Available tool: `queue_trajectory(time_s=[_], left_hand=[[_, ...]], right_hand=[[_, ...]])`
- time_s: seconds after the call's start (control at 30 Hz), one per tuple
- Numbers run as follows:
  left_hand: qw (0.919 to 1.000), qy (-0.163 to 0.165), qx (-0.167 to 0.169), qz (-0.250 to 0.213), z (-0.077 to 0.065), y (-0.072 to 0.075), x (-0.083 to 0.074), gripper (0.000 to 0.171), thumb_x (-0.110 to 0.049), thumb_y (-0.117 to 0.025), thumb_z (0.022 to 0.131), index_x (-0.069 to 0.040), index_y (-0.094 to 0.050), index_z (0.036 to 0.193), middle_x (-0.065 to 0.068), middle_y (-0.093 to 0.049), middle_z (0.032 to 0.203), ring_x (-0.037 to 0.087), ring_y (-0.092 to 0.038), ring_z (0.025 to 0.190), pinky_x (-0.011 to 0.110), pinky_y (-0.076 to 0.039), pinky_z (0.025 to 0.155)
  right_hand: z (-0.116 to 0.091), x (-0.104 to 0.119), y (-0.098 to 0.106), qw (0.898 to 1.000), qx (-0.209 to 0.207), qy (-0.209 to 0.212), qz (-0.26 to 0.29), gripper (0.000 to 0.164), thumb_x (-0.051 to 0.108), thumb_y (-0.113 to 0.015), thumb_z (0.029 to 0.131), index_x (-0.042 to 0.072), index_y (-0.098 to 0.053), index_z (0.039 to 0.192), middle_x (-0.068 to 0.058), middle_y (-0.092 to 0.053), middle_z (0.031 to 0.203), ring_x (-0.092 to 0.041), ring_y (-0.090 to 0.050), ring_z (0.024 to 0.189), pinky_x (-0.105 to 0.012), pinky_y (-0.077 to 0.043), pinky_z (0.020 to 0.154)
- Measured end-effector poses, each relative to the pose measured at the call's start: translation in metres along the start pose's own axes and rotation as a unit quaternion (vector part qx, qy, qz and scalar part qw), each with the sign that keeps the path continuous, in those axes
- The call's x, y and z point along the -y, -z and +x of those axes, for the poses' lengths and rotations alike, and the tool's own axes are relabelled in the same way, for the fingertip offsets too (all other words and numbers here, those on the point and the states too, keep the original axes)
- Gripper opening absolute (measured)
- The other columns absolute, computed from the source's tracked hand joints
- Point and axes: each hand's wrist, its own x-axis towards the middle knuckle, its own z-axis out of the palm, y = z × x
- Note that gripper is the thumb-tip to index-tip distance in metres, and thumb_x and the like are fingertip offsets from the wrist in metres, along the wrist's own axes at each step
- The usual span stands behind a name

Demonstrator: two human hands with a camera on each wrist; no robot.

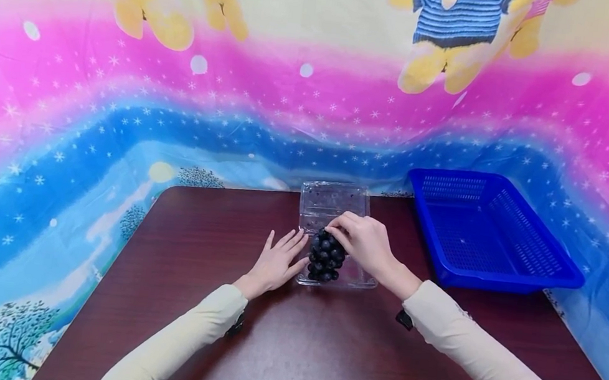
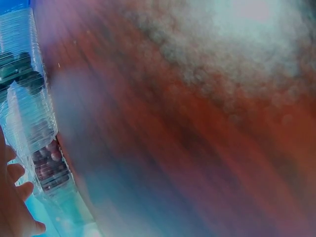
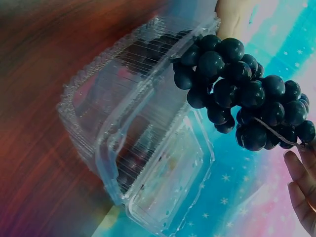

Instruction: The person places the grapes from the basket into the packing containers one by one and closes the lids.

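While the right hand (image 1: 367, 242) pinches the stem, the dark grapes (image 1: 325, 256) hang lengthwise over the clear box (image 1: 336, 206); the left hand (image 1: 276, 264) lies flat beside the box.

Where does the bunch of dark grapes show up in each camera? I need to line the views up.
Head: bunch of grapes at centre, over the clear clamshell box, under the right hand.
Left wrist: dark blur through the box wall, upper left; uncertain.
Right wrist: upper right.
Shared landmark: the clamshell box.
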Motion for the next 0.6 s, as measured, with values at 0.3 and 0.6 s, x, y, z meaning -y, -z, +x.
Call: queue_trajectory(time_s=[0.3,0.6], left_hand=[[1.0000,0.005,0.000,0.000,0.001,-0.002,-0.001,0.065,-0.058,-0.022,0.096,-0.018,-0.029,0.147,0.002,-0.027,0.152,0.022,-0.025,0.140,0.056,-0.005,0.111],[0.9998,0.007,-0.003,0.021,0.001,-0.002,-0.002,0.063,-0.055,-0.025,0.096,-0.018,-0.030,0.147,0.001,-0.029,0.151,0.019,-0.025,0.140,0.058,-0.012,0.110]], right_hand=[[-0.009,-0.003,-0.002,1.000,0.006,-0.007,-0.002,0.008,0.028,-0.068,0.084,0.021,-0.071,0.085,0.009,-0.067,0.079,-0.006,-0.051,0.050,-0.027,-0.043,0.049],[-0.017,-0.010,-0.003,1.000,0.010,-0.016,-0.007,0.009,0.029,-0.069,0.083,0.020,-0.070,0.085,0.010,-0.067,0.078,-0.008,-0.055,0.054,-0.029,-0.044,0.051]])
